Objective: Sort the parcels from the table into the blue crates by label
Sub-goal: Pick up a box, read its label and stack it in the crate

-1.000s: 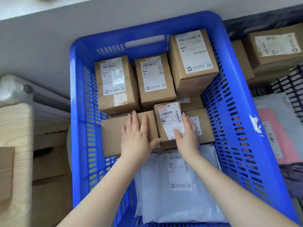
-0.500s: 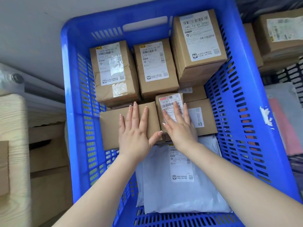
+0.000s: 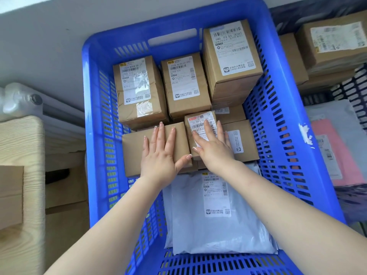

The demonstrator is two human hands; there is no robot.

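My left hand [image 3: 158, 155] lies flat, fingers straight, on the plain brown parcel [image 3: 135, 149] inside the blue crate [image 3: 278, 120]. My right hand [image 3: 213, 146] presses flat, fingers spread, on the small labelled parcel [image 3: 198, 120] just beside it. Neither grip curls round anything. Beyond my fingertips stand three taller labelled boxes [image 3: 184, 84]; under my wrists lies a grey mailer bag [image 3: 218, 219].
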